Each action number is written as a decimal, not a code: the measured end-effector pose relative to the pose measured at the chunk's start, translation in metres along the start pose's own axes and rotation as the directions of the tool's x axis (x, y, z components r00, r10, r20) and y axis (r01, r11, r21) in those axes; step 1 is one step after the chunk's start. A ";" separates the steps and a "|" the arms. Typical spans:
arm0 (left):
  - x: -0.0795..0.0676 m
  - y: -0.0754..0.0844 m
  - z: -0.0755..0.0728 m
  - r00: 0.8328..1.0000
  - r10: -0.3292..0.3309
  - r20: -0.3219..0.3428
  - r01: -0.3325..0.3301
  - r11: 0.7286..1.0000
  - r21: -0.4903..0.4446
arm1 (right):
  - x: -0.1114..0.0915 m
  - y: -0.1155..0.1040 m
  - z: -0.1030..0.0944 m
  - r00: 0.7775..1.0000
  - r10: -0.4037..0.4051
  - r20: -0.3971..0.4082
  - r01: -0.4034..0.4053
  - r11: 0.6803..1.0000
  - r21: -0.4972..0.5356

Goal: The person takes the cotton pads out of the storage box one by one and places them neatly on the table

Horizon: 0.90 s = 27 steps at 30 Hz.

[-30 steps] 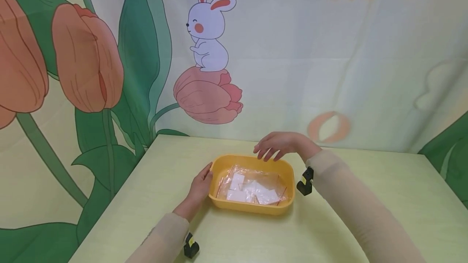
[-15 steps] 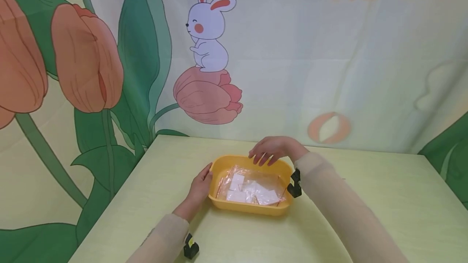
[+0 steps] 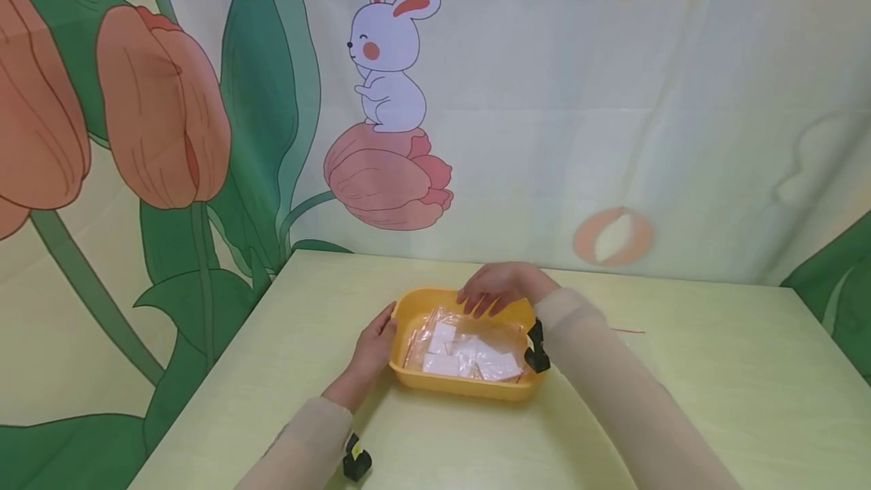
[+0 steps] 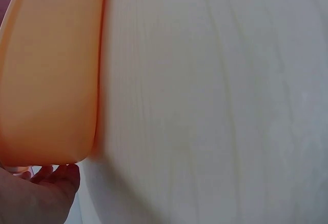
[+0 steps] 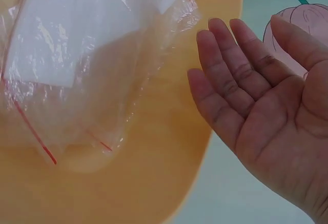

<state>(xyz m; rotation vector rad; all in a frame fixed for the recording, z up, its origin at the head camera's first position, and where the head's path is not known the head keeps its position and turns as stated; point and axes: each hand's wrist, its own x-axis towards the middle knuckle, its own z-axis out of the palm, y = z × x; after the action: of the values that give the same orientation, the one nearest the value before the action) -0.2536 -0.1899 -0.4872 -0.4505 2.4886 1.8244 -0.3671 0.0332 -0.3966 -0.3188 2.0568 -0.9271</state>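
Note:
A yellow plastic basket [image 3: 469,392] stands on the table, holding clear zip bags [image 3: 469,346] with red seal lines and white rectangular pieces in them. My left hand [image 3: 373,342] rests against the basket's left end from outside; in the left wrist view its fingertips [image 4: 72,174] touch the outer wall. My right hand [image 3: 497,287] hovers over the far right part of the basket, above the bags, holding nothing. The right wrist view shows its palm and spread, slightly bent fingers [image 5: 241,75] beside the bags.
The pale table [image 3: 435,445] reaches back to a printed cloth backdrop [image 3: 544,97] with a rabbit and tulips. A thin red line [image 3: 627,331] shows on the table right of the basket, partly behind the right sleeve [image 3: 612,369]. Black clips hang at both wrists.
My right hand has moved left and down, from above the basket's far right rim to over its inside. The red line has come out from behind the sleeve. My left hand and the basket stay put.

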 end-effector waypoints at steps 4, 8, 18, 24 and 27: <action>0.001 0.000 0.000 1.000 0.001 -0.002 -0.001 1.000 -0.002 | 0.005 0.001 0.006 1.000 0.007 0.026 -0.007 1.000 -0.004; 0.001 0.000 0.000 1.000 -0.003 -0.005 0.003 1.000 -0.002 | 0.010 0.001 0.012 0.998 0.019 0.052 -0.018 1.000 -0.020; -0.002 0.003 0.000 1.000 -0.008 -0.010 0.008 1.000 0.013 | 0.014 0.003 0.020 0.999 0.036 0.037 -0.035 0.999 -0.042; -0.002 0.004 0.001 1.000 -0.011 -0.011 0.011 1.000 0.008 | 0.019 0.005 0.025 0.997 0.058 0.057 -0.054 0.996 -0.070; -0.002 0.003 0.001 1.000 -0.009 -0.010 0.009 1.000 0.008 | 0.020 0.005 0.028 0.996 0.058 0.060 -0.053 0.995 -0.084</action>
<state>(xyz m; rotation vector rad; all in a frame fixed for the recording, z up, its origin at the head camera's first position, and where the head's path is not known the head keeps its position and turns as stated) -0.2528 -0.1876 -0.4848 -0.4714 2.4949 1.8134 -0.3576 0.0122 -0.4224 -0.3282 2.0393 -0.7908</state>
